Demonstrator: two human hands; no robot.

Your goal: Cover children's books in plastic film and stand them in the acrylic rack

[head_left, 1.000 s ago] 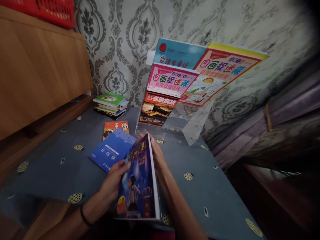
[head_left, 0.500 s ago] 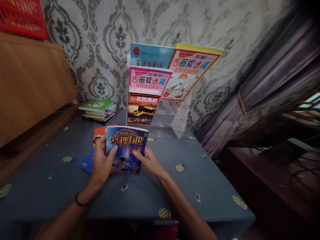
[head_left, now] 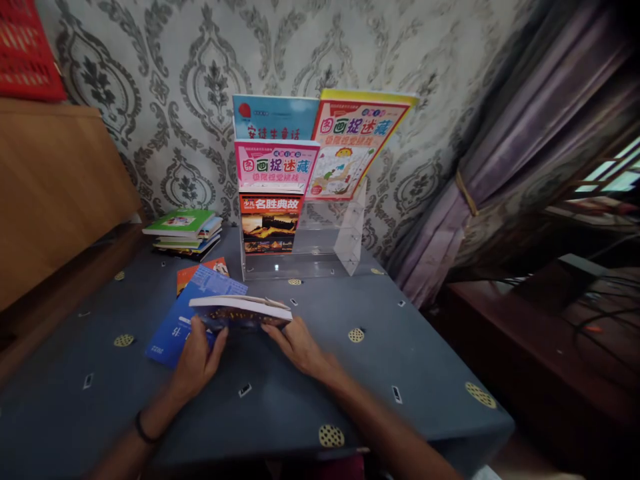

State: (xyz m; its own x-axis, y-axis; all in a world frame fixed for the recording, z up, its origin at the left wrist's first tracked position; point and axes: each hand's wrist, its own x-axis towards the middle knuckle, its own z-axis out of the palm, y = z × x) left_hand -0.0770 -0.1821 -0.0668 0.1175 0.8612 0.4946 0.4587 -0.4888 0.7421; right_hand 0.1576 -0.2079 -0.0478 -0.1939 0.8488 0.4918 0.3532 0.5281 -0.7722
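Tipped steeper than before, the rectangular dark-blue paperback book [head_left: 241, 313] points its white page edge upward, long axis steep, gripped by left hand [head_left: 199, 359] and right hand [head_left: 299, 345].

This looks like a room in somebody's home. The wall has fancy wallpaper [head_left: 215, 77] with big gray leaf shapes, and a purple curtain [head_left: 505, 180] is tied back with a band. A blue-gray cloth [head_left: 400, 353] with little yellow fruit on it covers the tabletop. Bright picture books [head_left: 363, 133] sit in a clear stand [head_left: 353, 233]. There is a wooden cabinet [head_left: 55, 200] with a red basket [head_left: 27, 60] on top.
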